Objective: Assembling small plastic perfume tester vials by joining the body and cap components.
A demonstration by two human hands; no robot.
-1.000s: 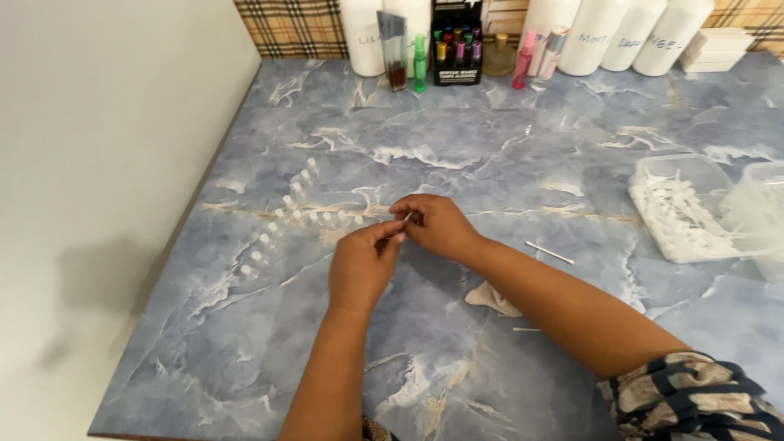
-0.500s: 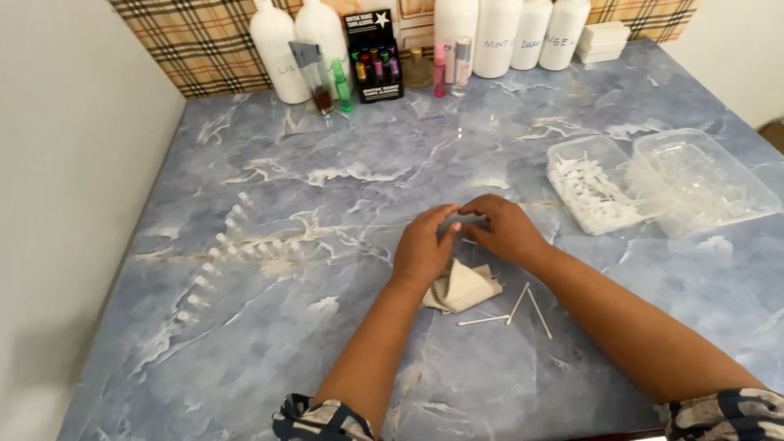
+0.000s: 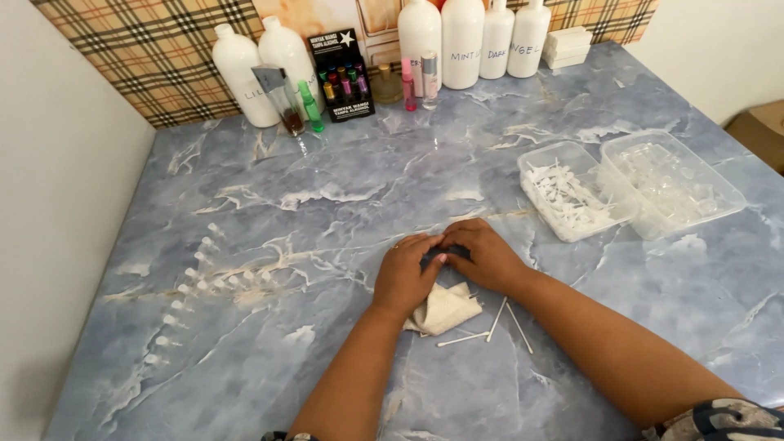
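While both hands meet fingertip to fingertip low on the glossy blue marble table (image 3: 327, 188), the left hand (image 3: 404, 278) and right hand (image 3: 486, 257) look pinched together, though what they're pinching is too small to tell. A crumpled beige cloth (image 3: 445, 310) sits touching the left hand at 5 o'clock, with thin white sticks (image 3: 498, 318) just beside it. Two clear plastic tubs (image 3: 621, 184) sit at 2 o'clock, and rows of tiny clear vials (image 3: 200, 282) at 9.

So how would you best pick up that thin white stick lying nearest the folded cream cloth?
Probably pinch the thin white stick at its middle from above, fingers either side across its length: it lies flat on the blue marble table, apart from the folded cream cloth.
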